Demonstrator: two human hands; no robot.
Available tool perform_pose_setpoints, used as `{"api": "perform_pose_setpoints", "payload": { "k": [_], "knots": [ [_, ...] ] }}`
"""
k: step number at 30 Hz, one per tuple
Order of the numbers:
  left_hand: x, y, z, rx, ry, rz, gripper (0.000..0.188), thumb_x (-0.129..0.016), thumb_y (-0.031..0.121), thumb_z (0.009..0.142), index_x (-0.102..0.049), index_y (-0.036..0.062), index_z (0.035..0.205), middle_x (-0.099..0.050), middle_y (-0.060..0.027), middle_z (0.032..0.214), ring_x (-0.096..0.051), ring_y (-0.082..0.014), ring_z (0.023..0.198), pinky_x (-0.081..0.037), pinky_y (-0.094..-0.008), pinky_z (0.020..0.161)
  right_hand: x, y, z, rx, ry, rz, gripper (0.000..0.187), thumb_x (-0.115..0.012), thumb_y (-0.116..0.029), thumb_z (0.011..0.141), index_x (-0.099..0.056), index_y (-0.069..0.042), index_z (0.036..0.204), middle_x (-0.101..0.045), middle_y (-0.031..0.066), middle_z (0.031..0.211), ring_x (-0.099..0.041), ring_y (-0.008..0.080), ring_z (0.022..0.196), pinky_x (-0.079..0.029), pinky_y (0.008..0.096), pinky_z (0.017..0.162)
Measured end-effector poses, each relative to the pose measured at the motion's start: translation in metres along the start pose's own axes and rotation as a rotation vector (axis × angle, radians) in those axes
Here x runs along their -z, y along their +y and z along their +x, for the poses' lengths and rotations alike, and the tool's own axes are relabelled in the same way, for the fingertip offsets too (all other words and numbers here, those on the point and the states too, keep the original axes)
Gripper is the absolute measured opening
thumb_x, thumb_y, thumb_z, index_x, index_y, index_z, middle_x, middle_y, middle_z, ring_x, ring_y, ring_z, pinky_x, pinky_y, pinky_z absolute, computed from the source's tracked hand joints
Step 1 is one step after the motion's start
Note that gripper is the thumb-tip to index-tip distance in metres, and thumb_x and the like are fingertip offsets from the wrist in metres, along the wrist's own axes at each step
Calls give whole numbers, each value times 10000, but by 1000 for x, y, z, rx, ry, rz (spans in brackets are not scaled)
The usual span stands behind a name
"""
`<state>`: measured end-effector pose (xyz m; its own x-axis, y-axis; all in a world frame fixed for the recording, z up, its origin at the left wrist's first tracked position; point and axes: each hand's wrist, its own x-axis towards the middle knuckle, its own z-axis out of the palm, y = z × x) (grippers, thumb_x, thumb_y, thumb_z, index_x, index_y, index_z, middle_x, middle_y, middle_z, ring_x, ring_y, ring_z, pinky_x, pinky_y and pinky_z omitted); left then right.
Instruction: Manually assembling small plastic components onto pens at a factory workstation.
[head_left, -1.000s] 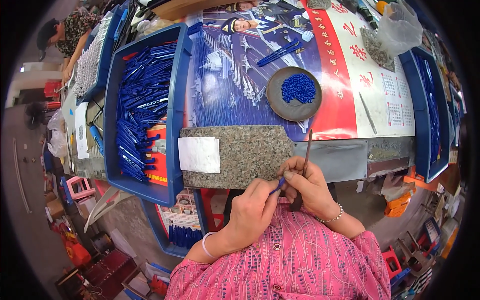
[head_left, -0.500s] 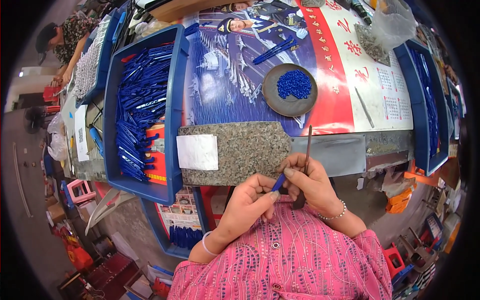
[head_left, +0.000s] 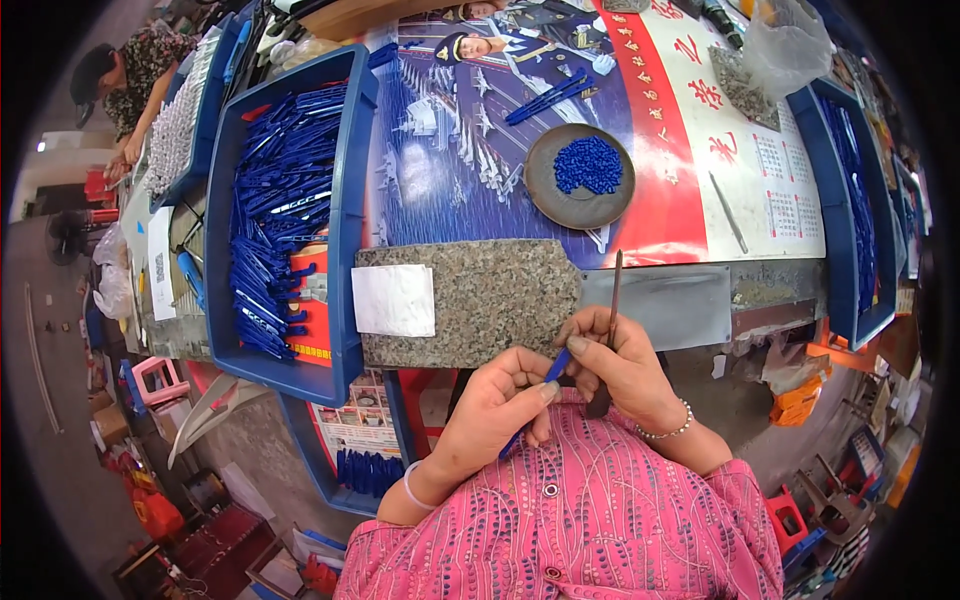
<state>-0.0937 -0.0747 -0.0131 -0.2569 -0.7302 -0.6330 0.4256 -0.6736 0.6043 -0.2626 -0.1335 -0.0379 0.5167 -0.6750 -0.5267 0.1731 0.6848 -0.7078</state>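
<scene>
In front of my chest, my left hand (head_left: 500,400) pinches a slim blue plastic piece (head_left: 556,366). One end of the piece points up toward the right; the other runs down below my fingers. My right hand (head_left: 628,372) is closed around a thin dark pointed tool (head_left: 616,285), whose tip stands upward. The right fingertips meet the upper end of the blue piece, so its exact tip is hidden. Just beyond both hands lies a speckled granite slab (head_left: 490,300) with a folded white paper (head_left: 394,300) on its left part.
A round dish (head_left: 538,190) holds small blue beads (head_left: 587,166). To the left, a blue tray (head_left: 350,250) is heaped with slim blue pieces (head_left: 285,180); another blue tray (head_left: 845,230) stands right. A metal rod (head_left: 728,212) lies on the poster. Someone works at far left (head_left: 145,85).
More of the blue piece shows now, its lower end reaching out below my left fingers. Both hands stay nearly in place, and the tool keeps its upright position.
</scene>
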Motion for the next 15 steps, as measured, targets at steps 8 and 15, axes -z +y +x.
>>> {"api": "perform_pose_setpoints", "payload": {
  "k": [8,15],
  "knots": [
    [-8,5,0,-105,49,184,162,-519,21,897,-471,-43,1038,-573,-82,855,-569,-84,605,-480,-211,533,3,-5,3,-27,-5,-5,173,-554,-173,906,-533,-13,969,-550,27,721,-485,49,533,-397,180,472],
    [-7,4,8,-122,108,216,169,-530,19,891,-482,-29,1046,-575,-54,822,-537,-58,576,-437,-188,511,25,-21,10,196,80,-217,402,-534,-54,858,-373,-13,1224,-545,78,936,-482,65,564,-411,195,473]
  ]
}}
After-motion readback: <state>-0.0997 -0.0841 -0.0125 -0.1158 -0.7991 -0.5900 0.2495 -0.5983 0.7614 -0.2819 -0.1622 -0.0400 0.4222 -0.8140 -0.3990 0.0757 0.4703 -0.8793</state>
